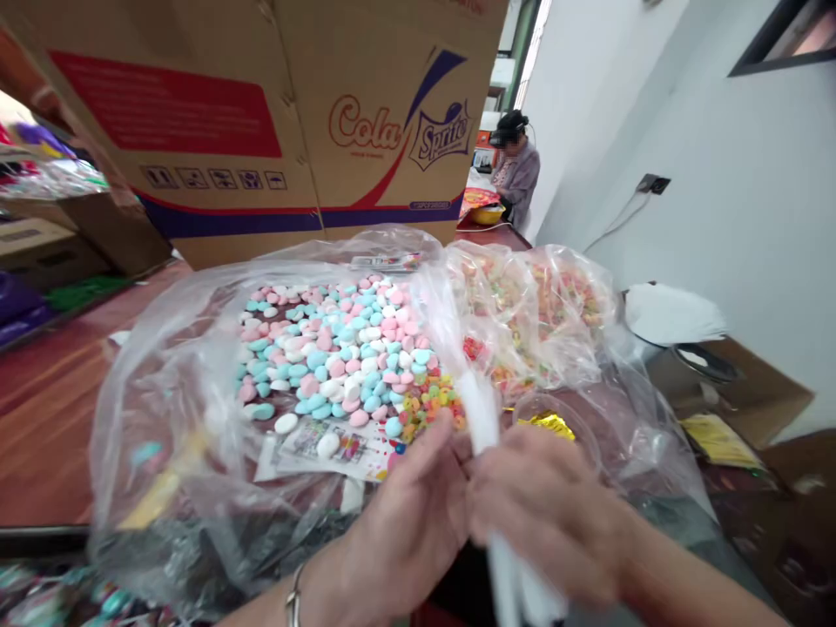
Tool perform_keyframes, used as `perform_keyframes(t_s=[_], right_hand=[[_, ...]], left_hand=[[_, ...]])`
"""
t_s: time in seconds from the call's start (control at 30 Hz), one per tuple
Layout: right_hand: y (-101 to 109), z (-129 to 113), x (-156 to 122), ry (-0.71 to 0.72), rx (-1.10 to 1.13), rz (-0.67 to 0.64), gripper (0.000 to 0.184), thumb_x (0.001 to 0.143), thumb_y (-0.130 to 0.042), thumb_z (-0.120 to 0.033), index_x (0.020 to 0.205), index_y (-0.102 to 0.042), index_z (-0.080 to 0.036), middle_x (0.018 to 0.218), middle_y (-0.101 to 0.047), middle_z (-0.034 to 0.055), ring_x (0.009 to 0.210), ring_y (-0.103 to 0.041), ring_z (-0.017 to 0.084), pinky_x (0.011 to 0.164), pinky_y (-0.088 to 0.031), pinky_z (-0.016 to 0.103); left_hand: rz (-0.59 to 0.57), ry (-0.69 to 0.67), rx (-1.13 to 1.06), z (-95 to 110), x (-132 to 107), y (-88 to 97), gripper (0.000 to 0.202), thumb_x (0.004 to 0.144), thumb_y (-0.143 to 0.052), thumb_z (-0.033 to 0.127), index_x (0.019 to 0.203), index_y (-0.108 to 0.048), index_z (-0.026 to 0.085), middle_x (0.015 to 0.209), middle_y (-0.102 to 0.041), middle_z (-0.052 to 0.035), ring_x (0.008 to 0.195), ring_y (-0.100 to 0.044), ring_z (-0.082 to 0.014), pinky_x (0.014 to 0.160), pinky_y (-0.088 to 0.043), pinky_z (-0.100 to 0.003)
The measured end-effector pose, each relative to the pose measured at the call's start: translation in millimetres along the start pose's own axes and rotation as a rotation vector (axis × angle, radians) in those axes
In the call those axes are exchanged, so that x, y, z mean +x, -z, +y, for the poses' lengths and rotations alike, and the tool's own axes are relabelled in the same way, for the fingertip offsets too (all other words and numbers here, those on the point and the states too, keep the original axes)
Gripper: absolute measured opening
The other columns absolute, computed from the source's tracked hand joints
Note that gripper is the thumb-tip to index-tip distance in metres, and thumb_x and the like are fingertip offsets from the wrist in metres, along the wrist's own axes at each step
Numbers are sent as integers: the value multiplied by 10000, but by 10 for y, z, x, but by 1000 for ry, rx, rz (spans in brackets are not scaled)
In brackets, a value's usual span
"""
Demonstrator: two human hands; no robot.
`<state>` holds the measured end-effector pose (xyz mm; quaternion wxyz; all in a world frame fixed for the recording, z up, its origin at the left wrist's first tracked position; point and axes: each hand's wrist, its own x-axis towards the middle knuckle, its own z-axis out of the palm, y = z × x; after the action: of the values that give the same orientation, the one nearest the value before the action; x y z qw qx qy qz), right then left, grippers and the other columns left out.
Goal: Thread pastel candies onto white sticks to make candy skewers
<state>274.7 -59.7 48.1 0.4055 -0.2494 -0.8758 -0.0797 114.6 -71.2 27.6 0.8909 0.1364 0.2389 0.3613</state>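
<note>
Pinching a white strip [482, 409] — seemingly a small plastic bag — left hand [406, 514] and right hand [547, 509] close together, beside pastel candies [336, 348].

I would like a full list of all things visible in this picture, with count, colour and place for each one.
clear plastic bag of pastel candies: one, pink, blue and white pieces, centre of the table
clear plastic bag of small multicoloured candies: one, mixed colours, right of the pastel bag
printed paper cards: a few, white with pictures, under the candies near the hands
brown cardboard box: one, red and blue print, behind the bags
dark red wooden table: one, under everything
white wall socket: one, on the right wall
seated person in grey: one, far end of the room
silver bracelet: one, on the left wrist
thin white plastic strip: one, pinched between both hands
left hand: on the strip
right hand: on the strip
</note>
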Motion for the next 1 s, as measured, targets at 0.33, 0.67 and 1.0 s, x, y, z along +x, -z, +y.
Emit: perform_keyframes(t_s=[0.33,0.67,1.0], right_hand=[[-627,-408,-98,71,-14,146,410,958,-516,-389,1231,-598,-94,1221,-643,124,1157,-549,272,1008,-490,451],[-1245,-331,-209,-288,30,320,524,1012,-319,-373,1457,-343,-96,1370,-477,192,1281,-450,318,1015,-411,553],[-1063,-315,-359,-395,117,464,500,981,-382,-409,1408,-417,-151,1316,-502,175,1259,-476,326,1014,-415,579]], left_hand=[[387,-423,-246,617,83,219,315,984,-455,194,701,-580,135,623,-600,-22,543,-620,-115,546,-551,-221],[372,-660,-26,38,143,289,193,782,-777,257,760,-619,149,663,-608,16,575,-555,-89,522,-446,-170],[217,-574,-70,273,1,423,267,773,-781,319,767,-582,142,524,-413,86,413,-325,-32,400,-287,-148]])
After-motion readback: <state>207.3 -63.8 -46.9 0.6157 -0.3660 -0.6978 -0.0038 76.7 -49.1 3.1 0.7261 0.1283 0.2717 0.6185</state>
